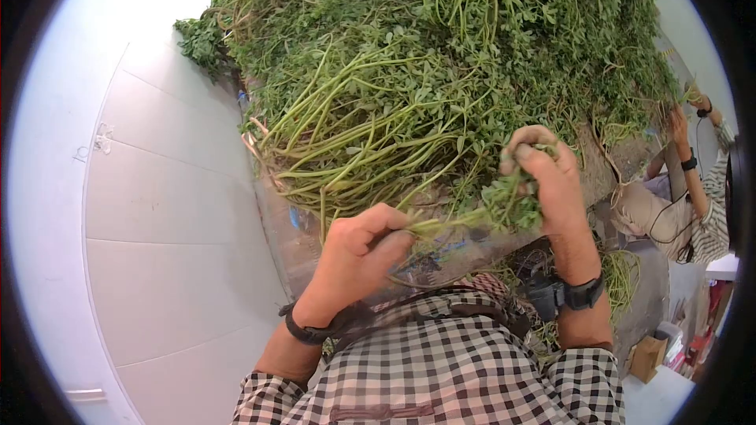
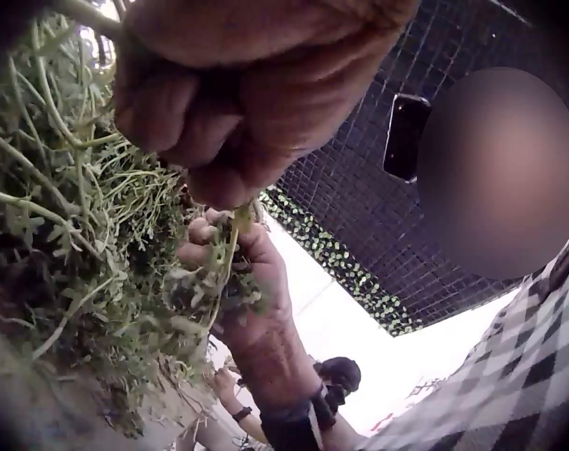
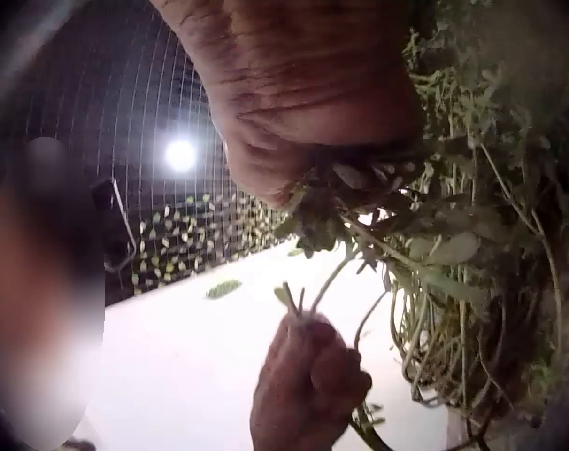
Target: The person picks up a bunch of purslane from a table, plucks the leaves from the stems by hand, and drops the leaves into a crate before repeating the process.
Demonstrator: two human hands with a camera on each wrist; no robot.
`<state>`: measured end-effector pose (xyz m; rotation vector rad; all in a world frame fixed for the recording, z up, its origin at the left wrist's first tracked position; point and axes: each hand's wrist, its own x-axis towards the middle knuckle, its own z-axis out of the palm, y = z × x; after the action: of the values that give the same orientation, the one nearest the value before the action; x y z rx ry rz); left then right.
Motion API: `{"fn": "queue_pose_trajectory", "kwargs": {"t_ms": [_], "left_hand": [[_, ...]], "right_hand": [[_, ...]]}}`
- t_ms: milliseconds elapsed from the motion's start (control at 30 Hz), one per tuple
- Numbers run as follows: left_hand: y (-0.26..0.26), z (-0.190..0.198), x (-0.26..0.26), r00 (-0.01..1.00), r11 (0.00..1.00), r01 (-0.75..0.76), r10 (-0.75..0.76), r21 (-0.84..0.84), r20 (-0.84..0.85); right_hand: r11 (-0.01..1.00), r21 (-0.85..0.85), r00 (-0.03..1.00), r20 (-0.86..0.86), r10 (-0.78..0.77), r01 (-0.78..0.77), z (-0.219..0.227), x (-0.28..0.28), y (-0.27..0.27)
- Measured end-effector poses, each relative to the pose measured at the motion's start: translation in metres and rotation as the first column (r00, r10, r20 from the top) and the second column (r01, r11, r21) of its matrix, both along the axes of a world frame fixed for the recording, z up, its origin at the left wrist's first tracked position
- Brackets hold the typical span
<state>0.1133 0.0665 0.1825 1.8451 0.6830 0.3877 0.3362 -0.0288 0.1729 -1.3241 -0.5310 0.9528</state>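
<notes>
Checked shirt (image 1: pixel 425 370), nearest the camera, spans the bottom of the frame. Above it, at centre left, the left hand (image 1: pixel 358 256) pinches the bare stem end of a leafy sprig (image 1: pixel 453 223) between thumb and fingers. Right of centre, the right hand (image 1: pixel 551 185) curls its fingers round the leafy end, thumb pressed in. Held at both ends, the sprig spans the space between the hands, probably so that each controls one end. Dark wristbands (image 1: pixel 305 330) circle both wrists. Beyond, a large heap of greens (image 1: pixel 488 55) fills the upper centre, its nearer stems lying with bare ends towards the left, which likely leaves them within reach. Pale wall panels (image 1: pixel 181 220) rise at left. At the right edge sits a second person (image 1: pixel 701 216); below, at lower right, stands a cardboard box (image 1: pixel 647 358), its contents indistinct.
</notes>
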Motion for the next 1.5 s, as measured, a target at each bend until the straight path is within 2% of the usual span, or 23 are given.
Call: {"fn": "queue_pose_trajectory", "kwargs": {"t_ms": [33, 100, 200, 233, 333, 433, 533, 633, 667, 700, 733, 833, 933, 967, 1100, 1133, 1200, 1233, 1300, 1400, 1433, 1500], "left_hand": [[0.001, -0.002, -0.001, 0.999, 0.996, -0.052, 0.052, -0.074, 0.005], [0.003, -0.006, -0.003, 0.998, 0.995, -0.066, 0.068, -0.080, 0.017], [0.004, -0.007, -0.002, 0.999, 0.996, -0.052, 0.052, -0.075, -0.002], [0.004, -0.006, -0.001, 0.999, 0.997, -0.044, 0.043, -0.068, -0.015], [0.003, -0.001, 0.003, 0.999, 0.998, -0.028, 0.026, -0.065, -0.029], [0.001, 0.002, 0.005, 0.999, 0.999, -0.019, 0.018, -0.026, -0.032], [0.004, 0.002, 0.002, 0.990, 0.990, 0.111, -0.102, 0.086, -0.098], [0.001, -0.002, 0.000, 0.987, 0.987, 0.141, -0.134, 0.077, -0.084], [0.001, -0.005, -0.001, 0.995, 0.996, 0.088, -0.086, 0.032, -0.051], [0.001, -0.008, -0.003, 0.999, 0.999, 0.034, -0.035, -0.012, -0.019], [0.001, -0.011, -0.004, 1.000, 0.998, -0.019, 0.020, -0.058, 0.010], [0.004, -0.013, -0.005, 0.975, 0.922, -0.181, 0.215, -0.341, 0.065], [0.009, -0.013, -0.005, 0.987, 0.934, -0.145, 0.161, -0.327, 0.023], [0.010, -0.013, -0.006, 0.992, 0.938, -0.112, 0.122, -0.328, 0.010], [0.010, -0.021, -0.004, 1.000, 0.928, -0.005, 0.006, -0.373, 0.000], [0.009, -0.027, -0.002, 1.000, 0.919, 0.017, -0.012, -0.393, 0.014], [0.007, -0.039, 0.001, 0.999, 0.970, 0.031, -0.025, -0.240, 0.028], [0.005, -0.042, 0.004, 0.999, 0.986, 0.037, -0.032, -0.162, 0.033], [0.000, -0.043, 0.010, 0.998, 0.980, 0.027, -0.015, -0.198, 0.062], [-0.001, -0.032, 0.012, 0.998, 0.937, 0.063, -0.063, -0.344, 0.013], [-0.001, -0.029, 0.012, 0.996, 0.911, 0.080, -0.094, -0.405, -0.014], [0.001, -0.031, 0.011, 0.997, 0.910, 0.050, -0.069, -0.411, -0.033]], "right_hand": [[1.000, -0.008, 0.997, 0.081, 0.002, -0.001, -0.002, 0.006, -0.003], [1.000, -0.027, 0.971, 0.240, 0.005, 0.001, -0.005, 0.013, -0.009], [0.973, -0.035, 0.834, 0.509, 0.214, -0.229, 0.004, 0.005, -0.013], [0.948, -0.061, 0.813, 0.500, 0.299, -0.312, 0.003, 0.000, -0.012], [0.875, -0.094, 0.445, 0.832, 0.331, -0.476, -0.003, -0.016, -0.004], [0.855, -0.169, 0.394, 0.832, 0.391, -0.490, -0.009, -0.029, -0.002], [0.885, -0.146, 0.470, 0.802, 0.367, -0.442, -0.020, -0.035, -0.005], [0.948, 0.002, 0.678, 0.700, 0.225, -0.317, -0.036, -0.025, -0.005], [0.979, 0.033, 0.846, 0.510, 0.157, -0.202, -0.040, -0.020, -0.006], [0.996, 0.035, 0.955, 0.290, 0.068, -0.081, -0.044, -0.014, -0.008], [0.999, 0.008, 0.998, 0.056, -0.037, 0.036, -0.047, -0.008, -0.010], [0.970, -0.223, 0.973, -0.228, 0.043, -0.095, -0.049, -0.001, -0.022], [0.892, -0.365, 0.963, -0.092, 0.252, -0.268, -0.076, -0.013, -0.018], [0.879, -0.366, 0.949, -0.040, 0.312, -0.305, -0.088, -0.016, -0.016], [0.781, -0.517, 0.924, -0.055, 0.379, -0.351, -0.083, -0.031, 0.001], [0.787, -0.490, 0.910, -0.031, 0.414, -0.375, -0.082, -0.031, 0.000], [0.790, -0.438, 0.873, 0.020, 0.487, -0.430, -0.072, -0.035, -0.001], [0.824, -0.362, 0.864, 0.089, 0.495, -0.435, -0.068, -0.038, -0.003], [0.870, -0.200, 0.842, 0.229, 0.489, -0.451, -0.061, -0.042, -0.007], [0.906, -0.218, 0.837, 0.353, 0.419, -0.362, -0.051, -0.048, -0.005], [0.915, -0.204, 0.852, 0.338, 0.400, -0.349, -0.049, -0.050, -0.003], [0.930, -0.177, 0.881, 0.304, 0.363, -0.322, -0.048, -0.052, -0.002]]}}
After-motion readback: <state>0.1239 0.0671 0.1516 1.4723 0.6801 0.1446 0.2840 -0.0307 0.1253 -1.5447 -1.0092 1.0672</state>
